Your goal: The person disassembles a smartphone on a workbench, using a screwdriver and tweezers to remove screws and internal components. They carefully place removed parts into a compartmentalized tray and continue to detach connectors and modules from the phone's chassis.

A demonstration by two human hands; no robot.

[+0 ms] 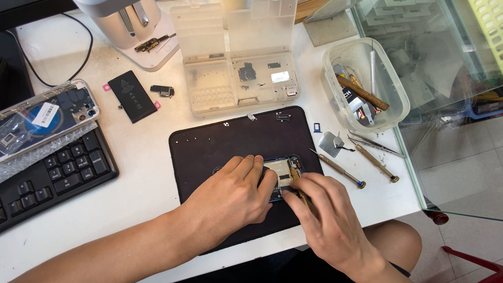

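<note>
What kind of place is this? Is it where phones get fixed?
Most likely a phone repair bench. An opened phone lies on a black work mat, a loose battery sits on the white table, and small screwdrivers lie beside a clear parts box.

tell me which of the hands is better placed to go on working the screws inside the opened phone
Right, probably. The right hand already holds the screwdriver with its tip inside the opened phone, while the left hand lies over the phone, steadying it.
</note>
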